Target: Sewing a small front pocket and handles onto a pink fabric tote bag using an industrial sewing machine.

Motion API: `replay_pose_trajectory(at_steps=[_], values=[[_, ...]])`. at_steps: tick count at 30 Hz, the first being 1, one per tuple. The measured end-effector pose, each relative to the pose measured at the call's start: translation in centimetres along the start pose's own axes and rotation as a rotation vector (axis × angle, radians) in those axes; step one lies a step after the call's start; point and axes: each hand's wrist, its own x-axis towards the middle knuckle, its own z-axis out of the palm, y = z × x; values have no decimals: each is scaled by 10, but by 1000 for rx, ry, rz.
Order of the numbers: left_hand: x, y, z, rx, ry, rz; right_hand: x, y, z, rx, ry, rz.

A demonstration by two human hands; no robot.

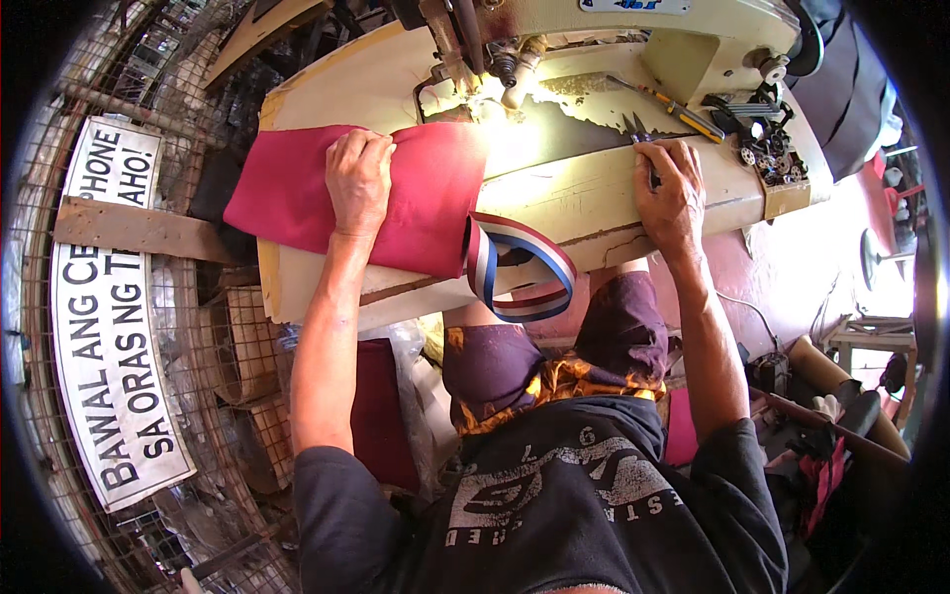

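A piece of crimson fabric lies across the left of the sewing table and overhangs its near edge. On top of it, my left hand is closed, its fingertips pinching the cloth. From the fabric's right edge a red, white and blue striped ribbon hangs in a loop over the table edge. My right hand rests at the table's right side, wrapped around a small pair of scissors. The blades point away from me and stand slightly apart; the fingers hide the handles.
A cream sewing machine stands across the far side, its lamp glaring near the needle. Beyond my right hand lies a yellow-handled screwdriver beside a box of metal parts. A wire mesh with a white sign borders the left.
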Motion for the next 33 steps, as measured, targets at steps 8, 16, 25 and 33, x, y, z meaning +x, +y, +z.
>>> replay_pose_trajectory(at_steps=[8, 16, 25, 33], values=[[-7, 5, -13, 80, -19, -57, -4, -135, -10, 814, -447, 252], [0, 12, -7, 31, 25, -92, 22, -158, 47, 714, -598, 503], [-11, -62, -55, -334, -204, -42, 13, -207, 1, 519, -376, -809], [-29, -159, -234, 50, -401, -116, 79, -244, -37, 825, -509, -757]])
